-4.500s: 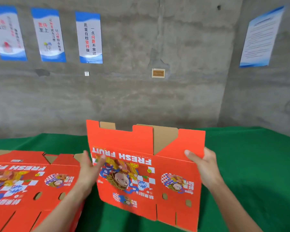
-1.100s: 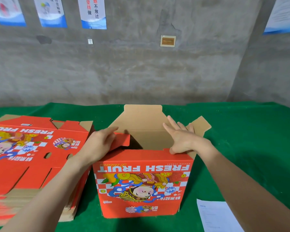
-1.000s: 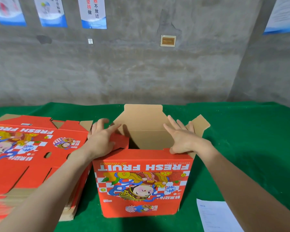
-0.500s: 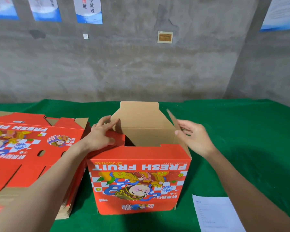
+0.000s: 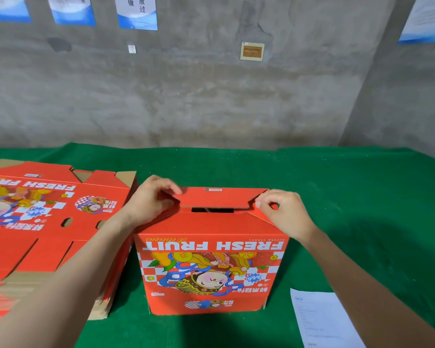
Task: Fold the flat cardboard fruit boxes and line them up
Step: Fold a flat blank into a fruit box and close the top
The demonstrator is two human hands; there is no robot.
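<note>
The red box point(image 5: 211, 267) stands in the middle of the frame on the green table point(image 5: 362, 197). The left hand point(image 5: 150, 200) grips its top flap point(image 5: 216, 199) at one corner. The right hand point(image 5: 285, 213) pinches the other. Flat boxes point(image 5: 43, 222) lie stacked at the left.

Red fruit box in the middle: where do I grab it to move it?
The box stands upright and looks too wide for one hand, so probably take its two short side walls, one hand coming from each side. Its top flaps are only folded over and might pull open.
</note>
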